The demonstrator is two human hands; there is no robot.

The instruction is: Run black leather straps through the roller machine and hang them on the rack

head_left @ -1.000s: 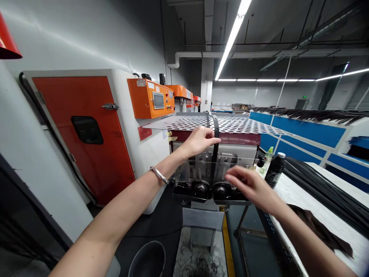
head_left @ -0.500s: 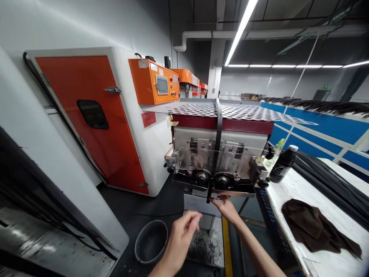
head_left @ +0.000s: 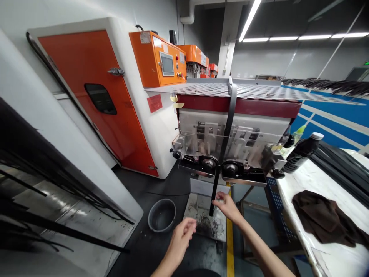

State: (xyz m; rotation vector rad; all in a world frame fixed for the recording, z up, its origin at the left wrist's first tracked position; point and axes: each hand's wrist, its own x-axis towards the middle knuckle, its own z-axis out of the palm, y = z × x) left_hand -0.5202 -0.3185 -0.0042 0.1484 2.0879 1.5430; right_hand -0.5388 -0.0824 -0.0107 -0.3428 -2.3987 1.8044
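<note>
A long black strap (head_left: 230, 119) arches over the edge of the perforated sheet and runs down the machine front. It passes between two rollers (head_left: 208, 163) set in dark trays, and its end hangs below them. My right hand (head_left: 226, 206) pinches the strap near this lower end. Lower and to the left, my left hand (head_left: 181, 234) is held in the air with its fingers curled together; nothing shows in it, and it is apart from the strap. A clear plastic guard (head_left: 198, 144) covers the metal brackets above the rollers.
A grey tub (head_left: 162, 215) stands on the floor at left, beside a stained tray (head_left: 201, 227) under the machine. On the white table (head_left: 340, 254) at right are a brown cloth (head_left: 319, 217), a dark bottle (head_left: 302, 154) and black straps (head_left: 346, 173). An orange-doored cabinet (head_left: 83, 69) stands left.
The strap now reaches further down below the rollers, with my right hand lower on it. My left hand stays curled to the left. The camera view has tilted downward.
</note>
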